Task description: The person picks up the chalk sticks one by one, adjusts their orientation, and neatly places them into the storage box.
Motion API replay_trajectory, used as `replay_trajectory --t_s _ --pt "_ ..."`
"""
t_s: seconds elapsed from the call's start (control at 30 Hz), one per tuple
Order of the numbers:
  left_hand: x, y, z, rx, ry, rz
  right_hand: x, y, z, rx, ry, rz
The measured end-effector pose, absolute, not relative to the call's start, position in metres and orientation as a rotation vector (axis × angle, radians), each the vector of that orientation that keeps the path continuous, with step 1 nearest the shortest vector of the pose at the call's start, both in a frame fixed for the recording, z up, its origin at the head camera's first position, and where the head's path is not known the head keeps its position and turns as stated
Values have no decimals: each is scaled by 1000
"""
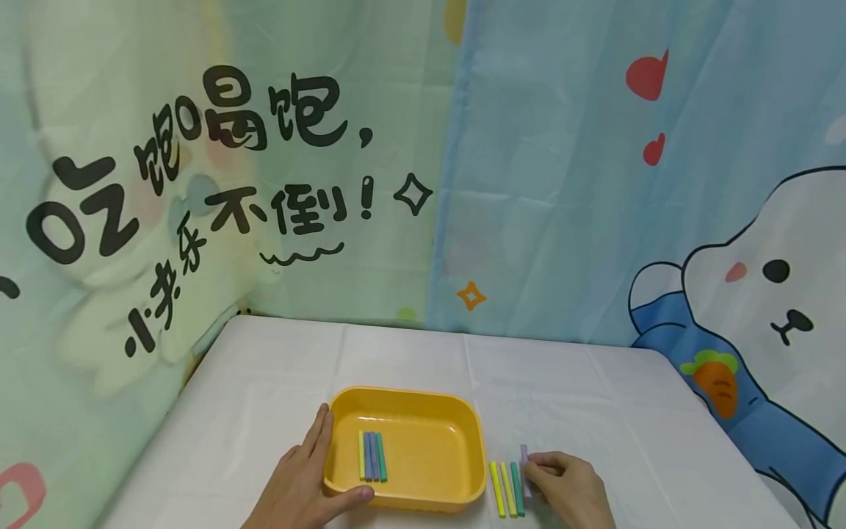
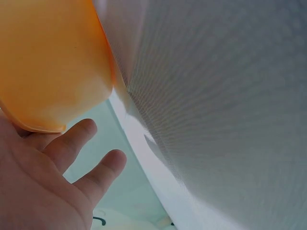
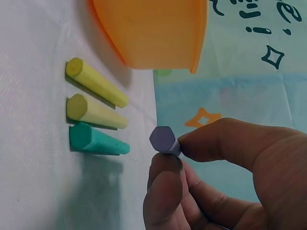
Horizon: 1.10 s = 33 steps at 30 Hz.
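Observation:
My right hand (image 1: 570,486) pinches a purple chalk stick (image 3: 163,140) between thumb and fingertips, its six-sided end facing the right wrist camera. Just left of that hand, two yellow chalk sticks (image 1: 497,489) and a green chalk stick (image 1: 517,488) lie side by side on the white table. The yellow tray (image 1: 423,501) stands to their left. Against its left wall rest the straight fingers of my left hand (image 1: 300,470), with the thumb along the front rim. Inside the tray, toward its left, several chalk sticks (image 1: 371,457) in yellow, blue-purple and green lie in a row.
White cloth (image 1: 284,367) covers the table, which reaches back to a printed curtain (image 1: 542,184). The curtain bears dark lettering on the left and a white cartoon bear (image 1: 747,294) on the right.

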<state>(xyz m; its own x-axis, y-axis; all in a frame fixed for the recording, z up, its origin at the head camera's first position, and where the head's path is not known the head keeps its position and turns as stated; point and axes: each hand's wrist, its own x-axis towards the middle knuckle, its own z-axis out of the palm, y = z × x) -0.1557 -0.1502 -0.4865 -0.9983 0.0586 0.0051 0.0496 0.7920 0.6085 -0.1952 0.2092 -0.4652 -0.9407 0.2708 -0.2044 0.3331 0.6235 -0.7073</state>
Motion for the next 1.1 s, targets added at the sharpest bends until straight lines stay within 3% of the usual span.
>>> replay_trajectory --t_s 1.1 --pt "-156 -151 -487 113 2962 1039 -202 171 -432 444 2625 -1524"
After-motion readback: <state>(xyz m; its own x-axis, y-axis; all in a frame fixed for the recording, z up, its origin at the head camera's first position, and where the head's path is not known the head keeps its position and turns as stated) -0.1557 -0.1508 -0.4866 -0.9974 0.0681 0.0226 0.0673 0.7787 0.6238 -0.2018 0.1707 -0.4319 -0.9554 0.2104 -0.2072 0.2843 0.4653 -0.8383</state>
